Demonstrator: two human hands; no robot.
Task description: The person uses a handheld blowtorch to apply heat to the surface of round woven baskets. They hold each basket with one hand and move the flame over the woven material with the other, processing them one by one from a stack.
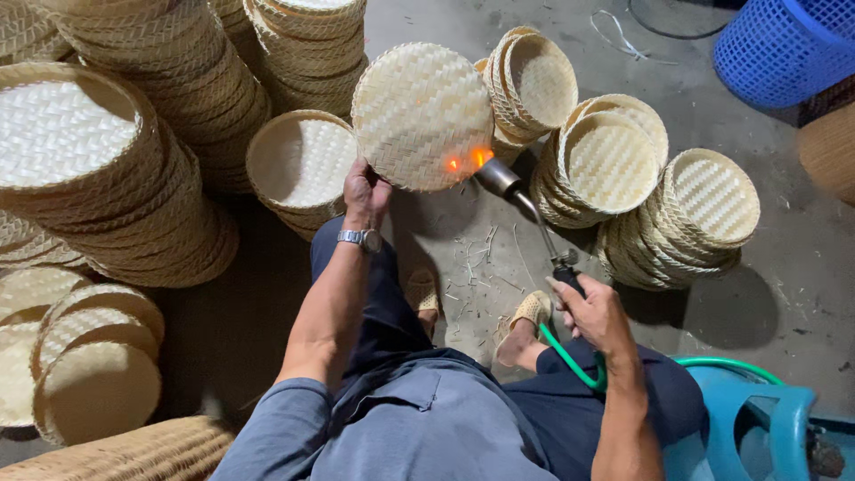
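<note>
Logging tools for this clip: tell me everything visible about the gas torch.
The gas torch is a thin dark metal tube with a wider silvery nozzle at its tip and a small valve near the grip. The right hand holds its handle; a green hose runs from it back past the knee. It slants up and left, its orange flame touching the lower edge of the woven tray held by the left hand.

Head view, steeply down, close.

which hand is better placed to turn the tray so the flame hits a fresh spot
Left, likely. The left hand already grips the round woven tray at its lower edge, so it could rotate it. The right hand holds the gas torch, aiming the flame.
</note>
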